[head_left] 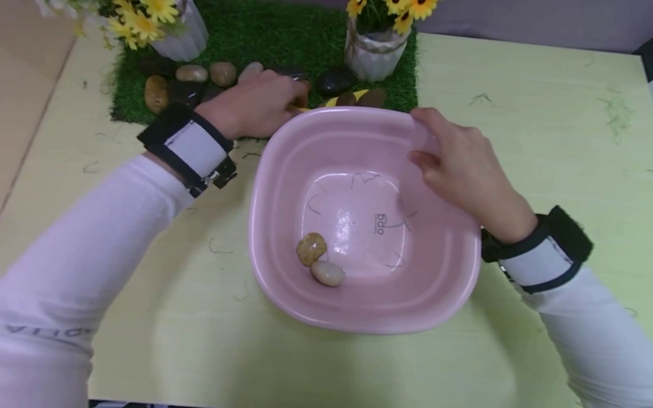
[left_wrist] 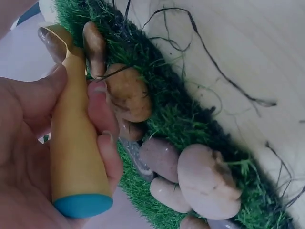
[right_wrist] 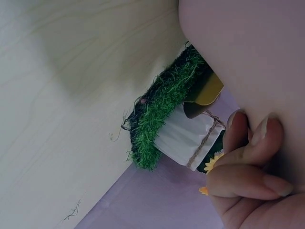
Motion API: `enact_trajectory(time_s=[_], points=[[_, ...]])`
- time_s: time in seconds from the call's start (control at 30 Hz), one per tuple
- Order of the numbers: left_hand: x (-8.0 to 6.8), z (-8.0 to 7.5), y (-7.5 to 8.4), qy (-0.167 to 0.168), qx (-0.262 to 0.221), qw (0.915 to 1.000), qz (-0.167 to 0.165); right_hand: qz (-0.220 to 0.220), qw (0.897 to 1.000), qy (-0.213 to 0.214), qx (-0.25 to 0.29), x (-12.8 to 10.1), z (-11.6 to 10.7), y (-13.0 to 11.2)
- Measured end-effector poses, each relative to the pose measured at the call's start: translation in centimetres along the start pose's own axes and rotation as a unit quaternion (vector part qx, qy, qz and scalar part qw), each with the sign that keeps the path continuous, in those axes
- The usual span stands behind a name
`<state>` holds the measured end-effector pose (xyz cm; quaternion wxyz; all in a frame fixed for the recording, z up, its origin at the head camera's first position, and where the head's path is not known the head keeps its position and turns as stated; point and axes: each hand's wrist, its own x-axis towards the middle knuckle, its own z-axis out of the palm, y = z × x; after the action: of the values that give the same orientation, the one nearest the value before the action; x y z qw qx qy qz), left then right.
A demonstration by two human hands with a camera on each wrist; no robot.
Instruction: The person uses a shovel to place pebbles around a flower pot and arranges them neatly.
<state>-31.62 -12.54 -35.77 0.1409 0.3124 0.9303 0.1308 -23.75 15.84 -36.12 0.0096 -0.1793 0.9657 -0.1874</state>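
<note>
A person's left hand (head_left: 257,105) closes around a yellow scoop (left_wrist: 76,143) with a blue-capped handle, its tip among the stones (left_wrist: 200,176) lying on a patch of fake grass (head_left: 265,34). The right hand (head_left: 459,164) grips the far rim of a pink basin (head_left: 285,170), thumb inside and fingers curled over the edge. Two stones already lie on the basin's floor, a tan one (head_left: 311,248) touching a paler one (head_left: 327,273).

The risks look modest but real. The scoop's bowl appears small against the rounder stones, so one could roll off before it clears the grass and bounce across the desk (head_left: 535,113). A dropped stone might also strike the basin's thin plastic hard, or jolt it out of the right hand's hold. The left forearm reaches close to two white pots of yellow flowers, one at the left (head_left: 183,37) and one at the right (head_left: 372,54); a careless sweep could tip either.

The desk is pale yellow-green with a faint wood grain, littered with loose strands shed from the grass. A few strands cling inside the basin too. Beyond the desk's far edge, a lilac-grey surface is visible; little else of the room shows.
</note>
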Motion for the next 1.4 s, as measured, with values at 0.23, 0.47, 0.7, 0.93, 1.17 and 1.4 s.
enact_trajectory(time_s=[0.23,0.47,0.7,0.93,1.17,1.4], points=[[0.2,0.3,0.1,-0.010,-0.044,0.9988,-0.018,-0.004,1.000,0.004,-0.002,-0.1,0.0,0.0],[0.4,0.3,0.1,-0.007,-0.049,0.9984,-0.029,-0.004,1.000,0.001,-0.003,0.0,0.1,0.1],[0.7,0.4,0.2,0.042,0.003,0.9984,-0.037,0.000,1.000,-0.001,-0.002,0.0,0.1,0.2],[0.7,0.3,0.1,0.049,-0.011,0.9983,-0.031,-0.006,1.000,0.003,0.003,0.0,0.0,0.1],[1.0,-0.2,0.6,0.014,-0.076,0.9938,-0.080,-0.006,1.000,-0.001,-0.002,0.0,0.0,-0.2],[1.3,-0.4,0.9,-0.001,-0.062,0.9935,-0.096,-0.001,1.000,-0.007,-0.007,0.1,-0.1,-0.3]])
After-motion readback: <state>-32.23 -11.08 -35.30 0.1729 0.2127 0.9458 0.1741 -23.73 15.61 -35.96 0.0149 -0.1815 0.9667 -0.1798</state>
